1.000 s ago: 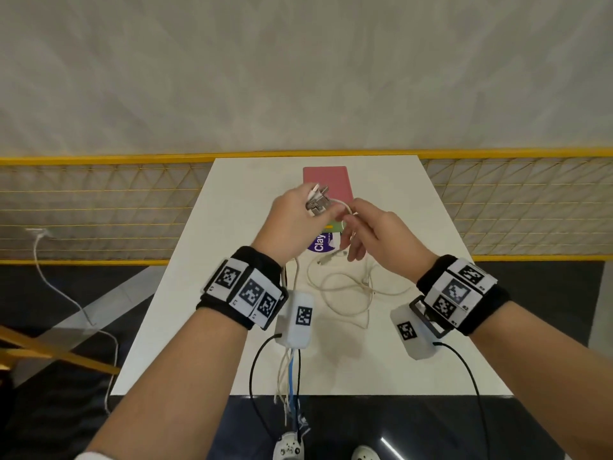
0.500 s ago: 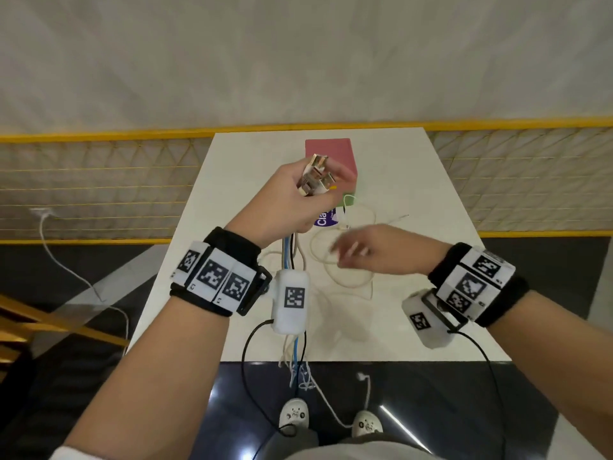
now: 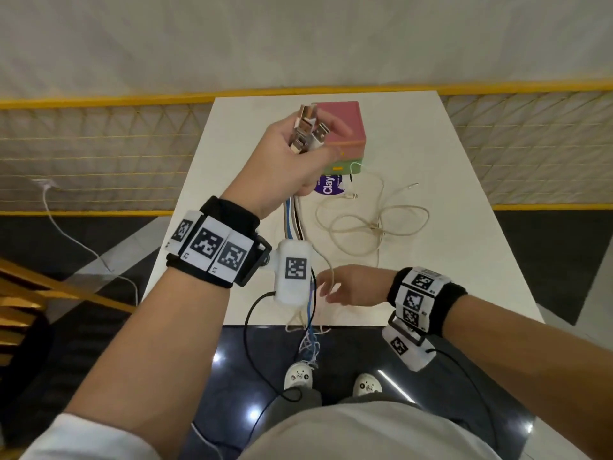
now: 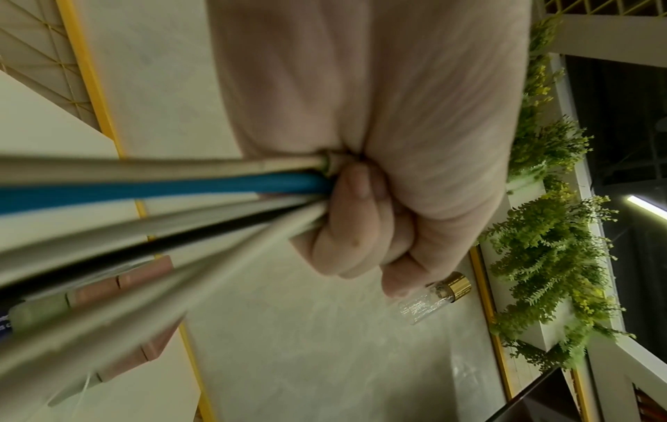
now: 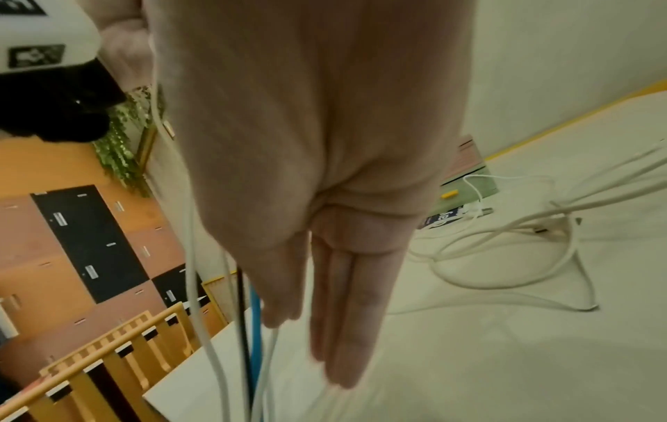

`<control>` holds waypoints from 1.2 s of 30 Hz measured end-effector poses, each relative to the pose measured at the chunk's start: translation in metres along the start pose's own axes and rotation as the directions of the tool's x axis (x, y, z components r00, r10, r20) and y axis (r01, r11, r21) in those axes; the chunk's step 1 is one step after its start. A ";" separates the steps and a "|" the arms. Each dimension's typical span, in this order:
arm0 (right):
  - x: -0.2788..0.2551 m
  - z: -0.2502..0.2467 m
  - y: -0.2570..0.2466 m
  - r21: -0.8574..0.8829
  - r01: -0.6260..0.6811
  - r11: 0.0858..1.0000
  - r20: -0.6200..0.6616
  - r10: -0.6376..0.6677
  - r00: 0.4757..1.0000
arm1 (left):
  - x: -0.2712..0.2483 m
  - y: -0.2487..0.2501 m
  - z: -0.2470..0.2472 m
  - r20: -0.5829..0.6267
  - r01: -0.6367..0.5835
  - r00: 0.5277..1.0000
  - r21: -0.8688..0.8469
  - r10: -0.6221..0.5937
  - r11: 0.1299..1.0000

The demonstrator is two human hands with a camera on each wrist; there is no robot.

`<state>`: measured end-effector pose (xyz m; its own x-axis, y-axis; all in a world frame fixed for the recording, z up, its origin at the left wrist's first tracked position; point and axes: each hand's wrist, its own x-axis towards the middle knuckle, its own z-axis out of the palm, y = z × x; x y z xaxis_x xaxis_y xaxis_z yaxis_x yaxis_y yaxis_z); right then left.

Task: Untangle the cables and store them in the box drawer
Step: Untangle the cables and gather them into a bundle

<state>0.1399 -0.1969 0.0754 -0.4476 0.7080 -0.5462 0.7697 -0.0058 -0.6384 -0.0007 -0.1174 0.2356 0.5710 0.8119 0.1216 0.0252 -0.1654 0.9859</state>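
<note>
My left hand is raised over the white table and grips a bundle of cables just below their USB plugs. Blue, white and black strands hang from the fist past the table's front edge. In the left wrist view the curled fingers clamp the blue cable and the pale ones. My right hand is low at the front edge, fingers straight, beside the hanging strands. The pink and green box drawer stands at the back.
A loose beige cable lies looped on the table middle, and a thin white one lies by the box's green drawer. A purple label lies in front of the box. Yellow mesh railing flanks the table.
My left hand has lifted the bundle of plugs higher. My right hand has left the plugs and dropped toward the front edge, next to the hanging strands.
</note>
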 end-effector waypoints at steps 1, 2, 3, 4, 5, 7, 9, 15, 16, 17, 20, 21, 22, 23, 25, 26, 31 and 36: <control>0.001 0.000 0.002 0.040 0.008 0.999 0.046 -0.010 0.999 | 0.000 -0.001 0.001 -0.002 0.007 1.000 -0.002 -0.007 1.000; 0.000 0.001 0.002 0.080 0.001 0.997 0.170 -0.014 0.985 | -0.001 -0.002 0.002 -0.003 0.017 1.000 -0.008 -0.017 1.000; 0.001 0.004 0.003 0.104 -0.021 0.994 0.302 -0.011 0.953 | -0.001 -0.002 0.004 -0.005 0.029 1.000 -0.012 -0.029 1.000; 0.000 0.005 0.004 0.093 -0.044 0.995 0.385 0.005 0.923 | -0.002 -0.003 0.005 -0.005 0.040 0.999 -0.012 -0.040 0.999; 0.000 0.005 0.006 0.062 -0.056 0.996 0.395 0.027 0.918 | -0.002 -0.005 0.005 -0.002 0.048 0.999 -0.008 -0.048 0.999; 0.001 -0.002 0.015 0.005 -0.083 0.997 0.233 0.079 0.969 | -0.004 -0.010 0.005 0.009 0.053 0.999 -0.001 -0.053 0.999; 0.000 -0.015 0.027 -0.060 -0.114 0.992 -0.001 0.114 0.993 | -0.005 -0.015 0.006 0.004 0.066 0.998 -0.003 -0.066 0.998; 0.008 -0.051 0.083 0.079 -0.322 0.943 -0.663 0.291 0.690 | -0.004 -0.031 0.013 -0.080 0.171 0.981 -0.042 -0.174 0.984; 0.010 -0.056 0.093 0.122 -0.338 0.933 -0.708 0.321 0.629 | -0.003 -0.034 0.015 -0.084 0.185 0.979 -0.050 -0.188 0.982; 0.013 -0.061 0.101 0.144 -0.347 0.927 -0.738 0.334 0.586 | -0.003 -0.037 0.016 -0.087 0.197 0.976 -0.054 -0.201 0.979; 0.022 -0.076 0.115 0.099 -0.368 0.924 -0.761 0.309 0.571 | -0.002 -0.042 0.017 -0.099 0.231 0.967 -0.060 -0.236 0.971; 0.026 -0.080 0.117 0.065 -0.372 0.926 -0.742 0.294 0.602 | -0.001 -0.044 0.018 -0.104 0.243 0.963 -0.063 -0.249 0.968; 0.030 -0.083 0.118 0.032 -0.378 0.925 -0.713 0.286 0.640 | 0.000 -0.046 0.018 -0.111 0.254 0.959 -0.065 -0.260 0.965; 0.035 -0.086 0.118 0.004 -0.380 0.925 -0.681 0.281 0.677 | 0.001 -0.047 0.018 -0.119 0.264 0.956 -0.065 -0.270 0.962; 0.043 -0.090 0.117 -0.064 -0.418 0.906 -0.601 0.299 0.741 | 0.004 -0.049 0.019 -0.138 0.274 0.950 -0.068 -0.281 0.959; 0.047 -0.092 0.116 -0.089 -0.440 0.893 -0.561 0.320 0.763 | 0.005 -0.050 0.019 -0.149 0.275 0.947 -0.070 -0.283 0.959; 0.061 -0.094 0.119 -0.212 -0.548 0.809 -0.478 0.403 0.781 | 0.006 -0.051 0.017 -0.158 0.270 0.948 -0.068 -0.278 0.960; 0.056 -0.086 0.137 -0.385 -0.506 0.772 -0.580 0.224 0.783 | 0.007 -0.056 0.013 -0.185 0.270 0.943 -0.063 -0.277 0.961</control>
<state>0.2597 -0.0972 0.0037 0.0859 0.9627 -0.2564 0.9958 -0.0909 -0.0077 0.0128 -0.1093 0.1796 0.3795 0.9150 -0.1373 0.1270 0.0955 0.9873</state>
